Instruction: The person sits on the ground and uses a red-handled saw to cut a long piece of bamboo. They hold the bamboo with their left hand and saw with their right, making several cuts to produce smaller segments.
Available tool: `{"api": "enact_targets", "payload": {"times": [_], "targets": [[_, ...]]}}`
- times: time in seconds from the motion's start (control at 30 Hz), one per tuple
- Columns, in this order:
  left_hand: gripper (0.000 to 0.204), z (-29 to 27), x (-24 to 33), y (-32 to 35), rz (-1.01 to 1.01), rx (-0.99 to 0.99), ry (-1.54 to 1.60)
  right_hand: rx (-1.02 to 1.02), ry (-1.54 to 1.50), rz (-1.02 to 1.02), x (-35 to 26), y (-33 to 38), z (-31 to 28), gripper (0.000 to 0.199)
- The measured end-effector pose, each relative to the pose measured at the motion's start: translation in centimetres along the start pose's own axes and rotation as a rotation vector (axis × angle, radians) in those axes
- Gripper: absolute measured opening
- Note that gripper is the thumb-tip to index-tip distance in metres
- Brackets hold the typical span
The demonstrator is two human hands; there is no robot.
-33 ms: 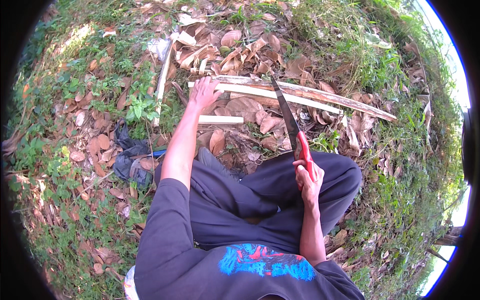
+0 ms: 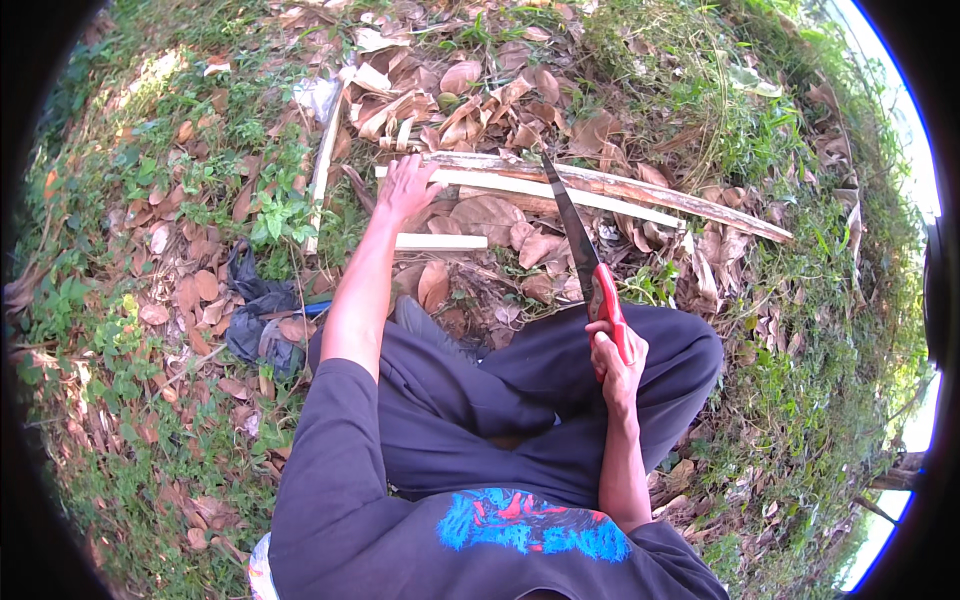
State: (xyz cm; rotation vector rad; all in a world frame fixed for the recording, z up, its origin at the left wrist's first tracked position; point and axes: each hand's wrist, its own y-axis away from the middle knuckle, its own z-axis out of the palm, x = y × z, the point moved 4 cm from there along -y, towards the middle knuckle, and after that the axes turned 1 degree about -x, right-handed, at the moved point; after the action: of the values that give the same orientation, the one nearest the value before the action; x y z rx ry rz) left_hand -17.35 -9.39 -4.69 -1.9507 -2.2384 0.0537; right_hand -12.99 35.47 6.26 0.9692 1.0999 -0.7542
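I sit cross-legged on leaf-strewn ground. My left hand (image 2: 405, 187) reaches forward with fingers spread and rests on the near end of a long pale split wood strip (image 2: 560, 190), which lies across the ground beside a rougher brown strip (image 2: 680, 203). My right hand (image 2: 617, 362) is over my right knee, closed on the red handle of a long knife (image 2: 572, 232). Its dark blade points up and away, and its tip crosses the strips. A short pale stick (image 2: 441, 241) lies just below my left hand.
Another pale stick (image 2: 325, 165) lies upright-left among dry brown leaves. A crumpled black plastic bag (image 2: 255, 312) sits by my left knee. Grass and small plants (image 2: 280, 215) surround the leaf patch, thicker to the right.
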Motion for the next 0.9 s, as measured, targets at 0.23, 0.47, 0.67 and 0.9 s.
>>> {"api": "enact_targets", "payload": {"times": [0.23,0.47,0.67,0.9], "targets": [[0.043,0.4,1.3,0.0,0.034,-0.039,0.164,0.077,-0.014,-0.094,-1.2,0.4,-0.5,0.029],[0.033,-0.8,2.5,2.2,0.183,-0.181,0.244,0.053,-0.097,-0.114,-0.9,0.4,-1.3,0.025],[0.038,0.5,6.8,5.6,0.337,-0.466,0.098,0.063,-0.116,-0.128,-1.4,0.7,-1.6,0.024],[0.056,1.4,7.1,-1.7,0.051,-0.062,0.113,0.04,-0.168,-0.115,-1.6,1.2,-1.6,0.023]]}}
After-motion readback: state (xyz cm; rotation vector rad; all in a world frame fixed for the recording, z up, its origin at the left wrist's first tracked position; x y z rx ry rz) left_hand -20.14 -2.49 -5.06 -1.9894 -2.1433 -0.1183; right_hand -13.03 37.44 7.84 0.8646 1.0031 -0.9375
